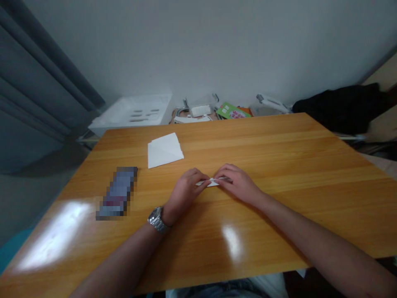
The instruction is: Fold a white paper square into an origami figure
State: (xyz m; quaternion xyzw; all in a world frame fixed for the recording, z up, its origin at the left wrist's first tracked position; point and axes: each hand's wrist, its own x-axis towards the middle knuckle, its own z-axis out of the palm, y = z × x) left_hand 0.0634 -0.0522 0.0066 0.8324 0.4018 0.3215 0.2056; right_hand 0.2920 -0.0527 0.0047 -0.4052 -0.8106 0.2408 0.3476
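Both hands meet near the middle of the wooden table [279, 157], pinching a small folded piece of white paper [213, 182] between them. My left hand [189, 186], with a metal watch [157, 219] on its wrist, grips the paper's left end with thumb and fingers. The right end is pinched by my right hand [238, 184]. Fingers cover most of the paper, so its full folded shape is hidden. Beyond my left hand, a stack of white paper sheets [165, 150] lies flat on the table.
On the left of the table lies a pixelated phone-like object [118, 193]. Behind the far edge are a white tray-like piece [136, 109], a green booklet [232, 111] and assorted items. Dark cloth [341, 107] is heaped at the far right, and a grey curtain [37, 74] hangs at left.
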